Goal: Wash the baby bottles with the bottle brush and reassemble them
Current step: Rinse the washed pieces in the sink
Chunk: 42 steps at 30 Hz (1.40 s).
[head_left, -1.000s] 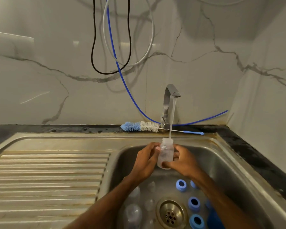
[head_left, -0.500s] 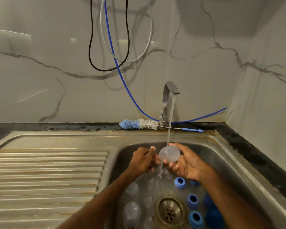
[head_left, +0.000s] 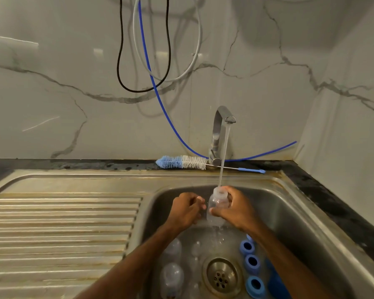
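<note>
With a brush (head_left: 181, 162) laid beyond the hands and blue rings (head_left: 254, 269) below them, a clear upright bottle (head_left: 217, 209) is gripped by the right hand (head_left: 238, 210), the left hand (head_left: 185, 209) curled empty beside it.

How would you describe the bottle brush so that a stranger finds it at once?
Start at the steel sink and look along its back edge to the tap. The bottle brush lies flat there, at the tap's foot. Nothing else has bristles: half blue, half white, on thin wire.
</note>
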Motion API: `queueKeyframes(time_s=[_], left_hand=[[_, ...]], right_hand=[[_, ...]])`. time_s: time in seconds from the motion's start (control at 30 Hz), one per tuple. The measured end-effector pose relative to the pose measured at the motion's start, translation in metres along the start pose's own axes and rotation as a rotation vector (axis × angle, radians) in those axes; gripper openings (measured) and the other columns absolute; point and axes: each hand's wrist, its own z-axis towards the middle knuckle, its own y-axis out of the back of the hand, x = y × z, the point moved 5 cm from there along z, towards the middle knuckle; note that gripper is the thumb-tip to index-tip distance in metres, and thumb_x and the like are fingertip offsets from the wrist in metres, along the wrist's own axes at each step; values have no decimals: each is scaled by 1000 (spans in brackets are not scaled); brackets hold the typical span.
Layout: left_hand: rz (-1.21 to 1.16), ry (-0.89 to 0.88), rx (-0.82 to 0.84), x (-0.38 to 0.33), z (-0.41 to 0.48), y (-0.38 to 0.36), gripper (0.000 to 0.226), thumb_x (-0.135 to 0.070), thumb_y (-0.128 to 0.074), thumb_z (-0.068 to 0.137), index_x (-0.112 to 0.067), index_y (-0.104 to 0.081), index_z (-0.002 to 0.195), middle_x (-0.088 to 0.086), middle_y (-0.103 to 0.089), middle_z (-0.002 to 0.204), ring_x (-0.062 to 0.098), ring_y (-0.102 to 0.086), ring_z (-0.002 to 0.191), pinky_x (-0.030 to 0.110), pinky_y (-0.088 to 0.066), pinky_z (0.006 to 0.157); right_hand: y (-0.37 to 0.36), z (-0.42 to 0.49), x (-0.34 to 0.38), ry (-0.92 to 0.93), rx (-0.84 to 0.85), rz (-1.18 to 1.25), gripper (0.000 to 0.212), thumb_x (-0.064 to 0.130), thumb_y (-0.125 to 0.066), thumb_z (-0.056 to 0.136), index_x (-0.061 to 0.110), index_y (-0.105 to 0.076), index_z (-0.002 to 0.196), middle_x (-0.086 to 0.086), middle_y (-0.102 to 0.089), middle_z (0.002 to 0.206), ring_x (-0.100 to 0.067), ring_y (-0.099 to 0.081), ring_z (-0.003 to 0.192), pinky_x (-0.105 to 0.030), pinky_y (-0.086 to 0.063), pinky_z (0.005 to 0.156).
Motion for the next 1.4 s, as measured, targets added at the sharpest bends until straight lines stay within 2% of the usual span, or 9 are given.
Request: queueKeyframes(time_s=[0.17, 0.37, 0.53, 0.67, 0.83, 0.97, 1.13, 1.27, 1.4], left_hand=[[-12, -30, 2, 1, 2, -3, 14, -13, -58, 101, -15, -71, 100, 2, -75, 91, 14, -73, 74, 26, -61, 63], [-35, -60, -12, 5, 5, -4, 11, -17, -62, 100, -24, -69, 104, -3, -72, 95, 13, -71, 84, 26, -62, 73], [5, -85, -24, 9, 10, -3, 11, -19, -62, 100, -27, -70, 102, -6, -73, 92, 8, -70, 84, 30, -62, 79], [-43, -73, -22, 11, 10, -6, 12, -17, -61, 100, -26, -68, 103, -3, -73, 94, 9, -71, 84, 28, -62, 76], [-45, -75, -17, 8, 9, -6, 12, -18, -60, 101, -25, -68, 106, -4, -73, 96, 9, -72, 86, 30, -62, 80], [-50, -86, 11, 6, 9, -8, 12, -24, -59, 102, -27, -67, 110, -5, -72, 99, 10, -70, 90, 33, -62, 83], [-152, -150, 110, -4, 3, -14, 23, -34, -54, 105, -27, -62, 125, -5, -71, 112, 12, -69, 102, 42, -57, 95], [-295, -135, 204, -13, -2, -18, 46, -58, -47, 101, -23, -66, 125, 6, -70, 118, 27, -68, 111, 48, -56, 98], [-323, -76, 253, -13, -3, -20, 50, -45, -32, 110, -11, -65, 123, 12, -72, 115, 29, -70, 107, 41, -59, 92]], right_hand=[[1, -4, 4, 48, -38, -69, 61, 20, -92, 69, 28, -59, 120, 12, -65, 108, -3, -63, 97, -9, -45, 69], [7, -6, 12, 56, -102, -89, 56, 16, -86, 77, 27, -56, 124, 16, -56, 103, 1, -57, 87, -7, -44, 56], [8, -7, 18, 118, -167, -67, 66, 22, -89, 73, 25, -55, 129, 15, -57, 112, -4, -58, 104, -8, -47, 79], [5, -8, 15, 71, -82, -62, 50, 15, -84, 80, 25, -57, 122, 18, -54, 99, 3, -57, 85, -2, -43, 60], [7, -7, 17, 93, -113, -91, 56, 17, -88, 75, 30, -57, 119, 23, -54, 97, -2, -62, 96, -5, -43, 64], [10, -7, 19, 126, -169, -105, 55, 20, -89, 73, 29, -58, 117, 24, -54, 95, 9, -55, 84, -2, -43, 64], [-2, -4, 5, 10, 29, -84, 54, 26, -90, 73, 29, -60, 118, 10, -67, 110, -5, -65, 96, -23, -57, 84], [-6, -4, 2, -229, 197, 355, 46, 31, -77, 87, 19, -59, 128, -10, -71, 112, -27, -73, 97, -39, -64, 76], [-8, -10, -3, -404, 301, 502, 56, 51, -72, 84, 11, -61, 123, -21, -75, 107, -35, -74, 99, -40, -60, 83]])
